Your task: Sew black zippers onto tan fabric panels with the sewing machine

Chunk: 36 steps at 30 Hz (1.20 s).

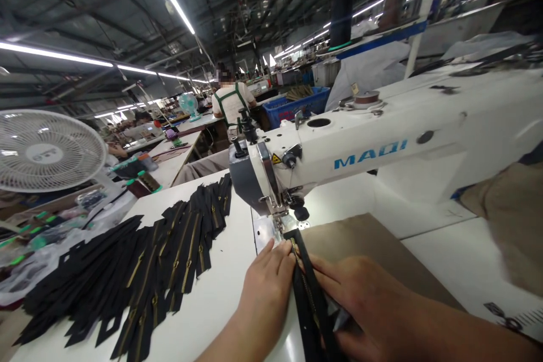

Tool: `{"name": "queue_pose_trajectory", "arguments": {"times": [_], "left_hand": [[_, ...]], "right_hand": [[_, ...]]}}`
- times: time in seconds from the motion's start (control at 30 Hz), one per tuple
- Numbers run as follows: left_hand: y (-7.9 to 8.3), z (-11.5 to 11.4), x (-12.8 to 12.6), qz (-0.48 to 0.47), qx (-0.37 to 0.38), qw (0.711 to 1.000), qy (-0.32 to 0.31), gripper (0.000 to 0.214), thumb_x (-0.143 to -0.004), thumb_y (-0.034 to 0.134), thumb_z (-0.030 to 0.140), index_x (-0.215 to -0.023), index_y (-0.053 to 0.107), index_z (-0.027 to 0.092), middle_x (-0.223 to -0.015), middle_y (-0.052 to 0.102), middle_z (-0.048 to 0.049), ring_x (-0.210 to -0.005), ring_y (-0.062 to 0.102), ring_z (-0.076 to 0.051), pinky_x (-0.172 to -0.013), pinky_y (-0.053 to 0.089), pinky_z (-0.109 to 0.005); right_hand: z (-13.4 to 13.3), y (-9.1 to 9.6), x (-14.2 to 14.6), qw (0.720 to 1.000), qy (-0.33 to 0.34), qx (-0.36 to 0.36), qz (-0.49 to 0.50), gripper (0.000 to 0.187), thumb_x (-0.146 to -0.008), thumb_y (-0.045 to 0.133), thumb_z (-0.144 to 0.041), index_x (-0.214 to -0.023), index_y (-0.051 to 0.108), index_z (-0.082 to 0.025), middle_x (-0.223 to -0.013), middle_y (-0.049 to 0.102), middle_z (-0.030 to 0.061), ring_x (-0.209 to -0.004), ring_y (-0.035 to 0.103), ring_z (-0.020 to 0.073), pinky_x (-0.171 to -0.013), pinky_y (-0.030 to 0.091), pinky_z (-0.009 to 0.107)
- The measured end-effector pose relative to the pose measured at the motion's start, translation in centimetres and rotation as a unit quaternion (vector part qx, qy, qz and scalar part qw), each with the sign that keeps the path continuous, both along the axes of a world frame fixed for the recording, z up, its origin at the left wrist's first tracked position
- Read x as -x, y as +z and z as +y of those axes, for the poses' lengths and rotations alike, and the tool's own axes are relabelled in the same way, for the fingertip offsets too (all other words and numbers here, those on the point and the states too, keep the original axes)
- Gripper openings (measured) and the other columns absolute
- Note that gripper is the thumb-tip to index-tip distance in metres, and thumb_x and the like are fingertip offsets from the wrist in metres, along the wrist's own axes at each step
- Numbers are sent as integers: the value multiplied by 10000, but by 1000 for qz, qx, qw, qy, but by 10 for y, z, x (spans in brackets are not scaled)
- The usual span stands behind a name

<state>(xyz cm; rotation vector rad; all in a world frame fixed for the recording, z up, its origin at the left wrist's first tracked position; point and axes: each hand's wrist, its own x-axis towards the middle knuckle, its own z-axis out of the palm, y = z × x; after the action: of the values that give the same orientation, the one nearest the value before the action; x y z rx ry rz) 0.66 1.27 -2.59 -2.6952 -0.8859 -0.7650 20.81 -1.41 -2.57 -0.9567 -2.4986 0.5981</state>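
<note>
A black zipper strip (309, 288) with brass teeth runs from the sewing machine's presser foot (280, 225) down towards me. My left hand (268, 280) lies along its left edge, fingers together and fingertips pressed on the tape close to the foot. From the right, my right hand (365, 297) grips the strip's other edge between thumb and fingers. A grey, pointed thing shows beneath the right palm; what it is I cannot make out. Under the right hand and arm lies a flat brown fabric piece (352, 232). The white sewing machine (382, 147) extends rightward.
Many black zipper strips (169, 254) lie heaped on the white table at left. Beyond them stands a white fan (46, 150). A blue crate (297, 104) and a co-worker (233, 99) are farther back. More brown fabric (504, 220) hangs at right.
</note>
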Motion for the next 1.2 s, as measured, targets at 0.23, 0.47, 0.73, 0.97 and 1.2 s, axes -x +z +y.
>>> {"name": "queue_pose_trajectory", "arguments": {"times": [0.23, 0.47, 0.73, 0.97, 1.2], "left_hand": [[-1, 3, -3, 0, -26, 1000, -1, 240, -943, 342, 101, -1028, 566, 114, -1068, 682, -158, -1003, 661, -228, -925, 533, -429], [-1, 3, -7, 48, -29, 998, 22, 301, -955, 284, 110, -1034, 574, 97, -1066, 680, -171, -1009, 659, -240, -895, 553, -413], [-4, 9, 5, 103, -66, 992, 18, 323, -937, 298, 85, -1090, 579, 128, -1090, 677, -123, -1057, 634, -196, -925, 531, -335], [0, 18, 19, 134, -60, 989, -24, 272, -941, 367, 185, -1097, 587, 156, -1133, 666, -99, -1054, 632, -192, -919, 529, -289], [4, 19, 20, 131, -41, 990, -26, 270, -933, 405, 196, -1125, 590, 160, -1147, 664, -96, -1053, 634, -192, -916, 528, -274]], "right_hand": [[0, 5, 0, 1000, 2, 16, -18, 607, -753, 587, -362, -1316, 481, -159, -1311, 505, 158, -940, 621, 294, -798, 516, 394], [-1, 3, 0, 999, -25, -17, -31, 663, -712, 619, -308, -1344, 468, -174, -1376, 454, 157, -929, 630, 299, -768, 526, 376], [3, -13, -1, 973, -47, -222, -38, 540, -796, 485, -207, -1320, 464, -79, -1396, 416, 177, -608, 610, 175, -501, 474, 298], [12, -25, 7, 946, -66, -304, -91, 398, -911, 384, -212, -1260, 510, -67, -1337, 495, 146, -446, 514, 133, -332, 304, 335], [12, -27, 7, 947, -67, -304, -81, 368, -925, 375, -258, -1200, 537, -75, -1340, 483, 178, -461, 533, 138, -329, 286, 333]]}}
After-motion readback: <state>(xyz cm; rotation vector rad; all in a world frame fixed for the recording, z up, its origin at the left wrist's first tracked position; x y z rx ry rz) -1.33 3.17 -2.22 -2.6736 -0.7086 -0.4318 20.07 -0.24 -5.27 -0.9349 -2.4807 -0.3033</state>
